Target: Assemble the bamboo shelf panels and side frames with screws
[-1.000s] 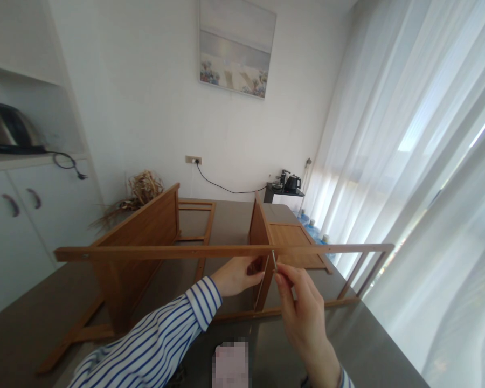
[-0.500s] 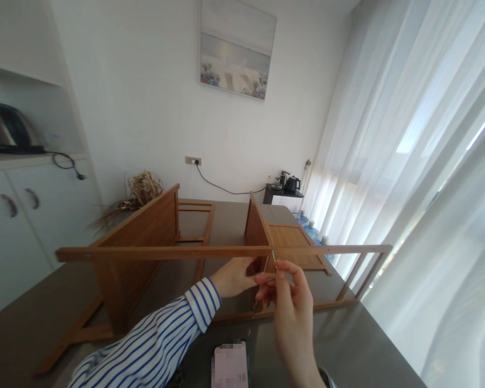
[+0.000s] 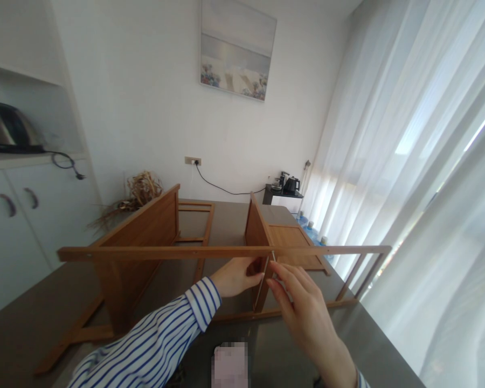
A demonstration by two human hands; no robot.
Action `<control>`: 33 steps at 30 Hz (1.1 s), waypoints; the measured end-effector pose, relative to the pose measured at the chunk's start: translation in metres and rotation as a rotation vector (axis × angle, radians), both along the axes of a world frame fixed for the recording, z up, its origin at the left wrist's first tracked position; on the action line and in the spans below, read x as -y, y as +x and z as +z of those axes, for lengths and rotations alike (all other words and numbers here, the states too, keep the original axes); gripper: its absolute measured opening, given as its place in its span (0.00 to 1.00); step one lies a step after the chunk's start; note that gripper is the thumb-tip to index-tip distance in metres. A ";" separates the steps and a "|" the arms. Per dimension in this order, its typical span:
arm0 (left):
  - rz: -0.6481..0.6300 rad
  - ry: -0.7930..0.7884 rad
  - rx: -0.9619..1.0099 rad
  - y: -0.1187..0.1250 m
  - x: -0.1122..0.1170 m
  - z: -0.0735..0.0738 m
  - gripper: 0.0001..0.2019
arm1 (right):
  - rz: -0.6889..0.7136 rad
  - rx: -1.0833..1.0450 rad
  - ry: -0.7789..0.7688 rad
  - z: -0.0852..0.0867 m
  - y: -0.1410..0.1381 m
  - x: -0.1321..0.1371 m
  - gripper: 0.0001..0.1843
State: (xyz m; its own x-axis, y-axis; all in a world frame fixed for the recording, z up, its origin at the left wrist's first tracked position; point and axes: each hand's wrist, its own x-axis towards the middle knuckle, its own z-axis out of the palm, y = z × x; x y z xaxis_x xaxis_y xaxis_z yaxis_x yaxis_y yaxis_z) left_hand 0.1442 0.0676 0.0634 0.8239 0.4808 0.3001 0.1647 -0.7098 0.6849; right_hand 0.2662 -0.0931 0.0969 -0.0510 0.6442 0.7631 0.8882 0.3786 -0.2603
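Observation:
A wooden shelf frame [image 3: 153, 251] lies on its side on the grey table [image 3: 24, 318]. My left hand [image 3: 236, 276], in a striped sleeve, grips the upright middle panel [image 3: 257, 231] from the left. My right hand [image 3: 299, 302] pinches a small metal hex key [image 3: 272, 260] set against the long top rail, right where the middle panel meets it. The fingertips hide the lower end of the key.
A second upright panel [image 3: 141, 237] stands at the left of the frame. A blurred phone [image 3: 230, 364] lies at the near table edge. A kettle [image 3: 4, 129] sits on the white cabinet at left, dried grass [image 3: 141, 188] behind the table, sheer curtains [image 3: 428, 161] at right.
My right hand has turned on the hex key, fingers rolling back round and the wrist dropping lower to the right. The left hand and the frame have stayed in place.

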 end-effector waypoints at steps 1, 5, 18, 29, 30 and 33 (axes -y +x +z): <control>0.004 0.001 0.002 0.000 0.000 -0.001 0.13 | -0.010 0.083 0.021 0.003 0.003 0.000 0.16; 0.009 0.001 0.004 0.000 -0.001 -0.003 0.13 | -0.029 0.315 0.086 0.011 0.010 -0.003 0.14; 0.002 0.004 0.006 0.000 -0.002 -0.003 0.10 | -0.086 0.303 0.370 -0.017 0.005 -0.026 0.13; -0.011 0.025 0.017 0.000 -0.003 -0.005 0.11 | -0.081 0.425 0.251 0.000 0.017 -0.012 0.15; -0.014 0.023 0.015 0.000 -0.003 -0.005 0.11 | -0.087 0.424 0.257 0.000 0.017 -0.012 0.14; -0.019 0.009 0.008 -0.001 -0.002 -0.004 0.12 | -0.101 0.406 0.275 0.001 0.015 -0.014 0.14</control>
State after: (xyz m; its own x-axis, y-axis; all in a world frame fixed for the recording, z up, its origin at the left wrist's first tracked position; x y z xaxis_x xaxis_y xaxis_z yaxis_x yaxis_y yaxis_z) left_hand 0.1431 0.0699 0.0596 0.8304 0.4624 0.3108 0.1459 -0.7189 0.6796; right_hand 0.2817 -0.0795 0.0978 -0.3267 0.4393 0.8368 0.9329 0.2916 0.2111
